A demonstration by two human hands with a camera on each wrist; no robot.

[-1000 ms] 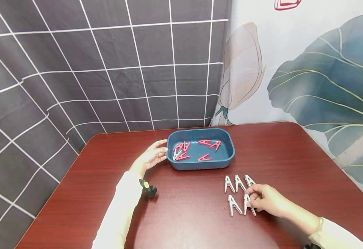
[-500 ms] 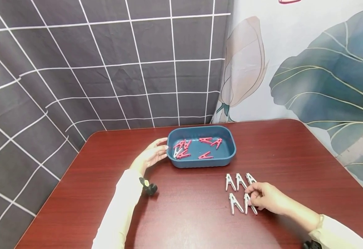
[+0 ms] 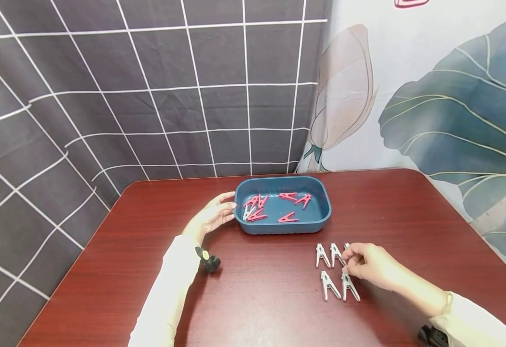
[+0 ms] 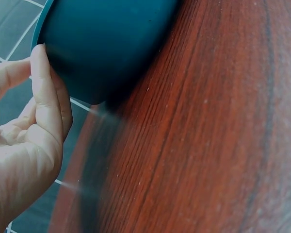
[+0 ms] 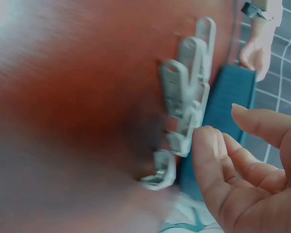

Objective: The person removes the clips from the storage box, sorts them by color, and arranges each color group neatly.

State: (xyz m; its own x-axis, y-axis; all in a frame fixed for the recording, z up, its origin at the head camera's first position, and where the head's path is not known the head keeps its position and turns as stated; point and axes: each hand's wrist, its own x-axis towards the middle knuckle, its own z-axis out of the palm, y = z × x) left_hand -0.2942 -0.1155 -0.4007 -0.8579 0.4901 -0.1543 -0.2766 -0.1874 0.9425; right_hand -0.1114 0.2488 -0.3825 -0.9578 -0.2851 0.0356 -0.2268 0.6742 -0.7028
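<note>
My left hand (image 3: pixel 209 218) touches the left rim of a blue plastic basin (image 3: pixel 287 228), its fingers fairly straight. Several red clothespins (image 3: pixel 288 218) and one white clothespin (image 3: pixel 247 213) lie in the basin. Right of centre, white clothespins stand in two rows on the table, among them a front left one (image 3: pixel 330 286) and a front right one (image 3: pixel 350 287). My right hand (image 3: pixel 375 266) hovers just above the front right clothespin and partly hides the back right one. In the right wrist view, thumb and fingers (image 5: pixel 208 150) are apart with nothing between them.
The reddish-brown wooden table (image 3: pixel 253 289) carries everything. A dark grid-patterned cloth (image 3: pixel 170 111) hangs behind it, with a leaf-printed cloth (image 3: pixel 461 106) at the right. Black wrist cameras sit on both wrists, the left one (image 3: pixel 209 261) close to the tabletop.
My right hand has let go of the front right clothespin and moved slightly up and away, leaving it on the table. My left hand keeps its place at the basin's rim.
</note>
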